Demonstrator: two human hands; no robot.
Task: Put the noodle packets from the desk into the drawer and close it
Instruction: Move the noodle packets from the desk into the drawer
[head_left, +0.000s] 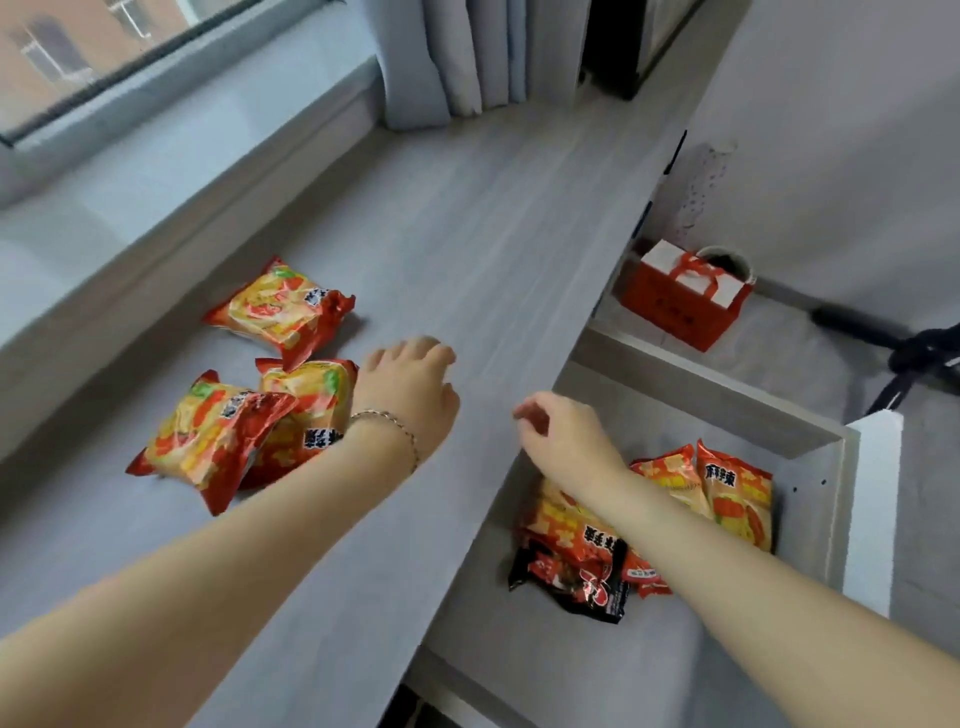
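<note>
Grey desk (467, 234) spanning the scene; open drawer (821, 452) at right holding red noodle packets (737, 493) and a black one (571, 582), their lettering too blurred to read; three red-and-yellow packets (280, 312) on the desk at left; left hand (410, 389) empty, fingers loosely curled; right hand (566, 441) empty, half closed above the drawer.

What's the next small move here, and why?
Probably: left hand shifts left and closes on the nearest packet. Three packets lie on the desk, the drawer is open with packets inside, and both hands look empty; the right hand hovers at the drawer's edge.
</note>
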